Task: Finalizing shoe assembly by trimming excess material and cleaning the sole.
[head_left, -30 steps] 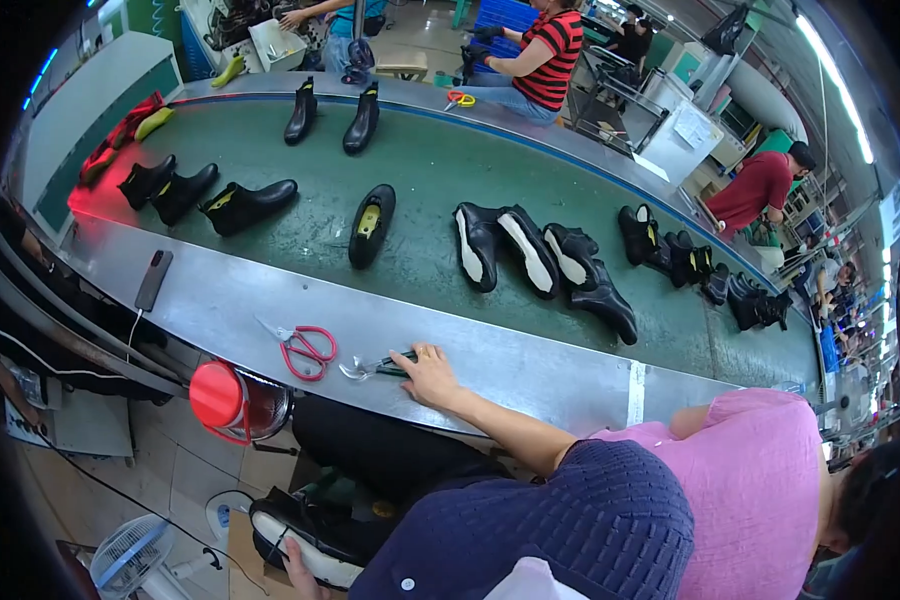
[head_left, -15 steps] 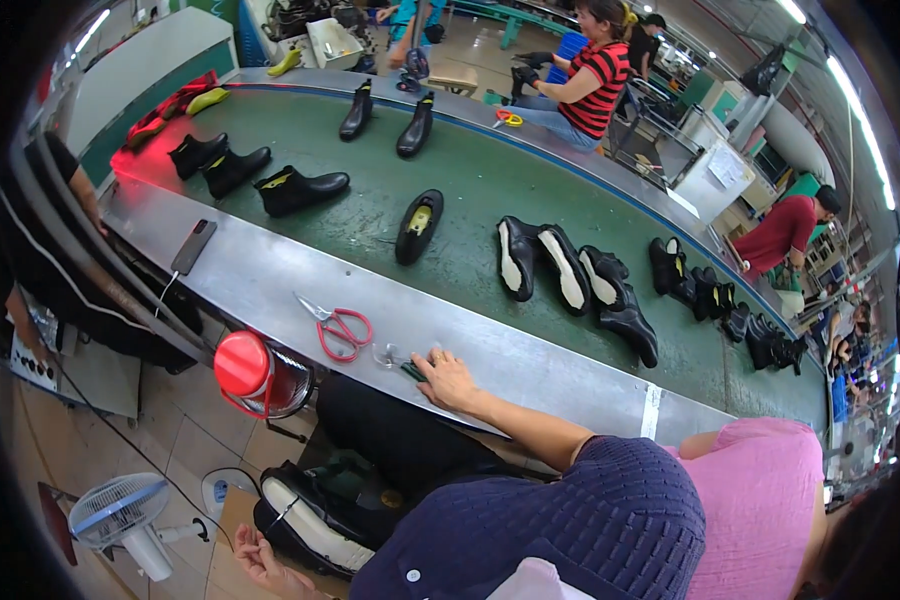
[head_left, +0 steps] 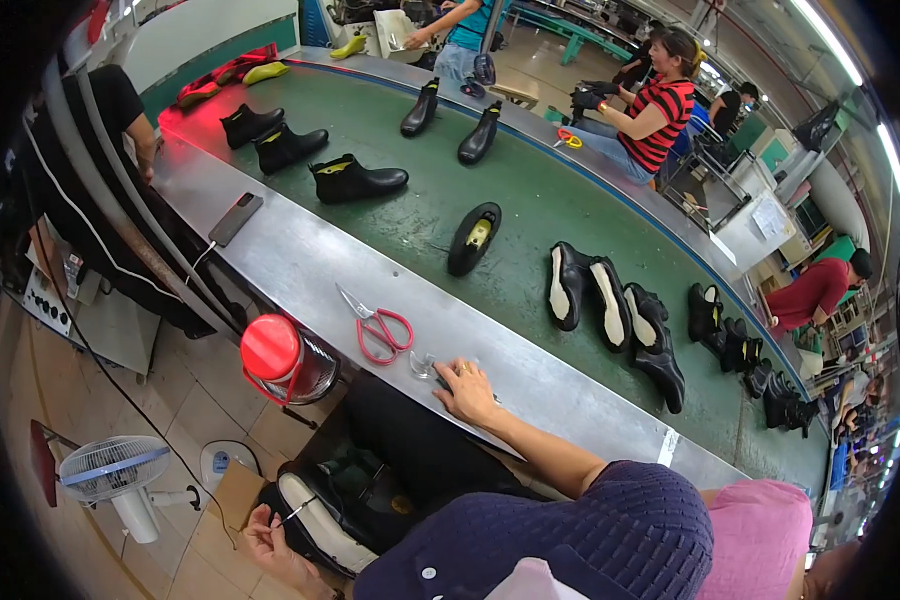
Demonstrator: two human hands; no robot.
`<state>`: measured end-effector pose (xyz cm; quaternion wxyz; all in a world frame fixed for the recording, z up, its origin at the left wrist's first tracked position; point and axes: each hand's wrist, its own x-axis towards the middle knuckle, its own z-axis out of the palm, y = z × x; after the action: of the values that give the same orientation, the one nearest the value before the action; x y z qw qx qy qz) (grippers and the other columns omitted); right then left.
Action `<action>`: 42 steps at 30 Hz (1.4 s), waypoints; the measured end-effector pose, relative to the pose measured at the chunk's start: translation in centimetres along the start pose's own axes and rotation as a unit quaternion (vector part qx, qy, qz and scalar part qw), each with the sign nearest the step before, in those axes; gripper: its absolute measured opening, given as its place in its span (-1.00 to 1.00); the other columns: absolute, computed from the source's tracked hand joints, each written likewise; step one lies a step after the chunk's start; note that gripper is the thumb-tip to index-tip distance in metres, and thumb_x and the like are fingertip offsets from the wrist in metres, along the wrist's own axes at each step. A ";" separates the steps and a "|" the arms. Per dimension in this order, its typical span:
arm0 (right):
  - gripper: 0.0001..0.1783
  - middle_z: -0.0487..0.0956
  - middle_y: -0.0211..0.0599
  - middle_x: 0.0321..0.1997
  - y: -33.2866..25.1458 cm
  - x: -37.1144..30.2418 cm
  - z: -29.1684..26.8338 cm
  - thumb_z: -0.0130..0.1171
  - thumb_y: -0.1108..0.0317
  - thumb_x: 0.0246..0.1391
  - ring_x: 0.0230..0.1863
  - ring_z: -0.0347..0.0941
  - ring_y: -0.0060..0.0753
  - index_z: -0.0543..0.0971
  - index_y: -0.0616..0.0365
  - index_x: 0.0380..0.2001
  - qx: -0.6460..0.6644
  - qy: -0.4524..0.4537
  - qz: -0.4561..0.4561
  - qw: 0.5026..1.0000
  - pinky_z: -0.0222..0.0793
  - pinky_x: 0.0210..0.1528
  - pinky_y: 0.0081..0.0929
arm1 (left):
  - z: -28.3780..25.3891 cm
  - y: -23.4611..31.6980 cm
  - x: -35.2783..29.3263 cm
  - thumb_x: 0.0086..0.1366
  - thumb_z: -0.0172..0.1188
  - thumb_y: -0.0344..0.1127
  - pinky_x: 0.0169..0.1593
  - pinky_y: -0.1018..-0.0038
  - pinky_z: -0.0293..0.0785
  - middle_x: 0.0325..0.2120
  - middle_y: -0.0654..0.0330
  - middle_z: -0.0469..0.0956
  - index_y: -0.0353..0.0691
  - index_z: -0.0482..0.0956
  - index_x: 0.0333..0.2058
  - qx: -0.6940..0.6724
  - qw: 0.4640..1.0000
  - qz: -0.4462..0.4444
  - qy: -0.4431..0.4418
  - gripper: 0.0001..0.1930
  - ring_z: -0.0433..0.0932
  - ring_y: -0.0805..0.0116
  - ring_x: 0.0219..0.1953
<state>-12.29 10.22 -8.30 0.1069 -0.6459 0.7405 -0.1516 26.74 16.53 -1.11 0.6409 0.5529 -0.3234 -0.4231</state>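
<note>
Across my lap lies a black boot with its pale sole side [head_left: 320, 520] facing up. A thin strand [head_left: 298, 508] crosses that sole, and the curled fingers of my left hand [head_left: 270, 548] pinch its outer end. My right hand [head_left: 467, 392] rests on the near edge of the metal table ledge [head_left: 540, 385], fingers bent down over something small that they mostly hide. A clear, curved plastic piece [head_left: 423, 366] lies by its fingertips. Red-handled scissors [head_left: 382, 335] lie a little farther left on the ledge.
Black boots stand or lie along the green belt [head_left: 420, 235], several with pale soles showing [head_left: 610, 303]. A phone [head_left: 235, 220] with a cable lies on the ledge. Below it stand a red-lidded jug [head_left: 273, 352] and a fan [head_left: 115, 470]. A person in pink [head_left: 760, 540] is close at right.
The view has shifted, so the table sits farther right and lower. My right hand has slid left over a green-handled tool seen before. My left hand has closed at the strand's end.
</note>
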 end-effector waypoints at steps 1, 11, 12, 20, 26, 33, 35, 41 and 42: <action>-0.49 0.43 -0.20 -0.10 0.1 0.1 0.3 0.22 0.14 0.02 -0.02 0.34 -0.06 0.42 -0.04 0.05 0.007 0.006 0.005 1.000 0.29 -0.08 -0.15 | 0.3 0.0 0.0 0.22 0.07 -0.65 0.16 0.39 0.28 -0.09 0.03 0.44 -0.22 0.28 -0.42 0.001 1.000 0.000 0.003 -0.81 0.41 0.25 0.02; -0.54 0.44 -0.23 -0.12 0.0 0.7 1.2 0.20 0.19 0.02 -0.03 0.32 -0.06 0.43 -0.06 0.03 0.034 0.040 0.006 0.999 0.27 -0.05 -0.15 | 0.7 -1.2 1.5 0.25 0.07 -0.61 0.07 0.42 0.38 -0.16 0.09 0.48 -0.20 0.27 -0.39 -0.003 1.000 -0.027 0.008 -0.82 0.47 0.32 -0.06; -0.54 0.44 -0.22 -0.12 -0.2 0.7 1.1 0.20 0.20 0.02 -0.03 0.32 -0.07 0.43 -0.05 0.03 0.032 0.040 0.010 0.999 0.27 -0.05 -0.15 | 0.9 -1.2 1.5 0.26 0.07 -0.60 0.06 0.42 0.40 -0.15 0.09 0.47 -0.20 0.28 -0.39 -0.014 0.999 -0.039 0.013 -0.83 0.47 0.32 -0.06; -0.53 0.43 -0.22 -0.10 -0.1 0.8 1.3 0.21 0.18 0.02 -0.03 0.32 -0.07 0.43 -0.04 0.03 0.028 0.045 0.009 0.999 0.28 -0.05 -0.15 | 1.4 -1.2 1.3 0.25 0.05 -0.60 0.03 0.40 0.40 -0.17 0.07 0.47 -0.20 0.25 -0.42 -0.013 0.999 -0.039 0.012 -0.82 0.45 0.30 -0.10; -0.53 0.43 -0.20 -0.06 -0.8 0.8 0.7 0.18 0.14 0.05 -0.01 0.32 -0.08 0.44 -0.06 0.06 0.013 0.004 0.035 0.999 0.26 -0.03 -0.14 | 1.4 -1.0 0.7 0.23 0.05 -0.60 0.01 0.41 0.40 -0.16 0.06 0.47 -0.22 0.28 -0.39 -0.021 0.999 -0.035 0.024 -0.85 0.46 0.30 -0.13; -0.56 0.48 -0.14 -0.16 -0.3 1.0 1.8 0.12 0.17 0.10 -0.11 0.38 -0.12 0.46 0.02 0.06 0.021 0.023 0.031 0.999 0.29 -0.08 -0.24 | 1.6 -1.8 -0.2 0.17 -0.03 -0.70 0.04 0.45 0.35 -0.19 0.06 0.48 -0.23 0.26 -0.41 -0.071 0.996 -0.047 0.022 -0.81 0.45 0.32 -0.15; -0.59 0.54 -0.27 -0.24 -0.7 1.5 0.3 0.11 0.15 0.13 -0.22 0.44 -0.28 0.47 0.01 0.03 0.348 -0.133 0.198 0.906 0.32 -0.13 -0.30 | 1.4 -2.3 -0.3 0.18 -0.03 -0.70 0.05 0.43 0.35 -0.19 0.06 0.48 -0.24 0.27 -0.39 -0.064 0.996 -0.054 0.043 -0.82 0.45 0.33 -0.14; -0.45 0.55 -0.51 -0.28 -9.7 0.8 -6.4 0.16 0.13 0.16 -0.29 0.38 -0.69 0.36 0.03 0.18 0.587 -0.331 0.271 0.687 0.23 -0.27 -0.68 | 2.8 -1.2 2.2 0.29 0.14 -0.44 0.03 0.55 0.35 -0.06 0.19 0.45 -0.34 0.38 0.07 0.025 0.998 -0.056 -0.018 -0.62 0.44 0.45 -0.10; -0.39 0.55 -0.51 -0.26 -11.1 0.5 -7.4 0.18 0.17 0.15 -0.28 0.38 -0.70 0.30 0.03 0.23 0.555 -0.373 0.186 0.720 0.22 -0.27 -0.69 | 2.7 -1.5 3.3 0.29 0.14 -0.42 0.04 0.56 0.34 -0.07 0.18 0.47 -0.34 0.40 0.07 0.045 0.994 -0.073 -0.067 -0.62 0.44 0.44 -0.08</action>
<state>-4.69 9.00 2.62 0.7397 -0.3245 0.5295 -0.2591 25.53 12.32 -2.26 0.5598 0.5734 -0.3433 -0.4899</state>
